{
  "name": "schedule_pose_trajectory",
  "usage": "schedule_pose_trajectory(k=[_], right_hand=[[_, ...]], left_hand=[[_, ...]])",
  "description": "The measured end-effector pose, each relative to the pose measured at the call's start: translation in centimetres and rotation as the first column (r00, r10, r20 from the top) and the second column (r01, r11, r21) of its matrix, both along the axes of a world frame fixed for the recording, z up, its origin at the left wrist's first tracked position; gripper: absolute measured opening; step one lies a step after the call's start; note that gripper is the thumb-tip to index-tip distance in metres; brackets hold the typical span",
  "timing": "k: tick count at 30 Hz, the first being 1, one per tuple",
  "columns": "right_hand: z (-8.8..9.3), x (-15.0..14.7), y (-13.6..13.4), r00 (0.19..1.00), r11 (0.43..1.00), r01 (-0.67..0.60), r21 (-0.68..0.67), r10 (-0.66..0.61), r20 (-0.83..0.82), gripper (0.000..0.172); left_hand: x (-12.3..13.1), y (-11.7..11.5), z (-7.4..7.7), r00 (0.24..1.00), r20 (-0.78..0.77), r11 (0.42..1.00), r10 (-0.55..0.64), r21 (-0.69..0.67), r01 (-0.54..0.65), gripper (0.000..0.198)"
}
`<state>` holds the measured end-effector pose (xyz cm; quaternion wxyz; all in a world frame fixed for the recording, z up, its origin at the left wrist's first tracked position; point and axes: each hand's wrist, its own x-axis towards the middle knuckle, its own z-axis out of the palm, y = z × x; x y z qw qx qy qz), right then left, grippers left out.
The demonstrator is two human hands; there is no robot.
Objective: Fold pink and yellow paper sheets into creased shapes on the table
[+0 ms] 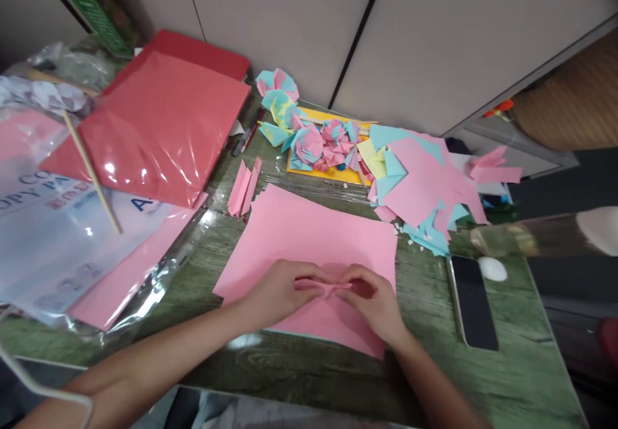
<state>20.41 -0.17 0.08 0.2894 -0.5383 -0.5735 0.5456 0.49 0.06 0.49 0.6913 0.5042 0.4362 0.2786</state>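
Both hands meet over a stack of pink paper sheets [328,229] on the green table. My left hand [277,290] pinches the left end of a small folded strip of pink paper [316,283] between thumb and fingers. The right end of that strip is pinched by my right hand [374,300], with the two thumbs close together. Part of the strip is hidden behind the fingers. Beyond the stack, to the left, lie some pleated pink paper pieces [244,187].
Folded paper flowers [309,142] lie at the back on a yellow sheet [297,162]. Pink and blue paper scraps [420,178] are heaped right of them. A phone [473,300] and a bottle [535,236] are at the right. Left are a red packet [168,126] and a wooden stick [91,171].
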Motion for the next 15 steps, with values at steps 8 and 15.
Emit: schedule_pose_trajectory(k=[8, 15], right_hand=[[-0.6, -0.1, -0.5, 0.998, 1.0, 0.003, 0.007, -0.002, -0.064, 0.015], [-0.7, 0.0, -1.3, 0.993, 0.996, -0.082, 0.026, 0.084, -0.079, 0.014]], left_hand=[[0.0, -0.1, -0.1, 0.977, -0.197, 0.98, -0.083, 0.161, 0.115, 0.024], [1.1, -0.8, 0.2, 0.899, -0.431, 0.959, -0.085, 0.21, 0.191, 0.027]])
